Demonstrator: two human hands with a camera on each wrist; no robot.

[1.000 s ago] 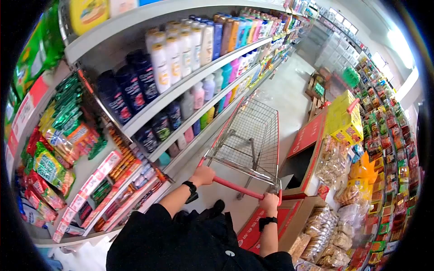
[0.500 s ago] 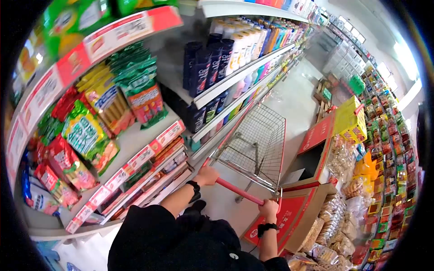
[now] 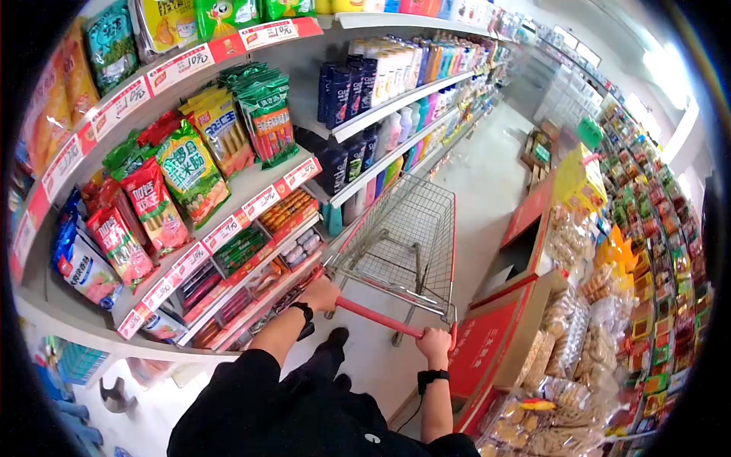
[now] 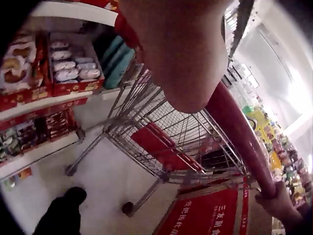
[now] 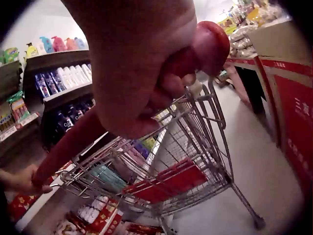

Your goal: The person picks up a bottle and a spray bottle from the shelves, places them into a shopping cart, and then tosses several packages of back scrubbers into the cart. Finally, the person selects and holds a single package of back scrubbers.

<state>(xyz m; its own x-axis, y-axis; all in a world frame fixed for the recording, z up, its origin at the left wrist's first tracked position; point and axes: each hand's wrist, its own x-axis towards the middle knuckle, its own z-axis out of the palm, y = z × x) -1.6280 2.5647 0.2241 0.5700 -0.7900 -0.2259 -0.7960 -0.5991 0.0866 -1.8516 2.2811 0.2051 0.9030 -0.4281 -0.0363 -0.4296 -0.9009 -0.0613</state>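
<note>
Both hands grip the red handlebar [image 3: 378,317] of a wire shopping cart [image 3: 400,236]. At the bar's left end is my left hand [image 3: 320,293], close beside the shelf of packaged snacks. My right hand [image 3: 434,344] holds the right end, and its curled fingers [image 5: 168,88] show around the bar in the right wrist view. The basket shows bare wire mesh with nothing lying in it. A red panel [image 5: 168,181] is fixed to the cart's near end. In the left wrist view the left hand [image 4: 181,54] covers part of the handlebar.
On the left, a rounded shelf end holds sausage packs [image 3: 194,171] above price tags [image 3: 189,260]. Shampoo bottles [image 3: 346,95] line the shelves beyond. Red cartons [image 3: 491,335] with bagged foods [image 3: 563,327] stand close on the right. The aisle floor [image 3: 487,164] runs ahead.
The view has swung left, bringing more of the snack shelf into sight. Both hands keep their grip on the handlebar, and the cart now sits closer beside the snack shelf's end.
</note>
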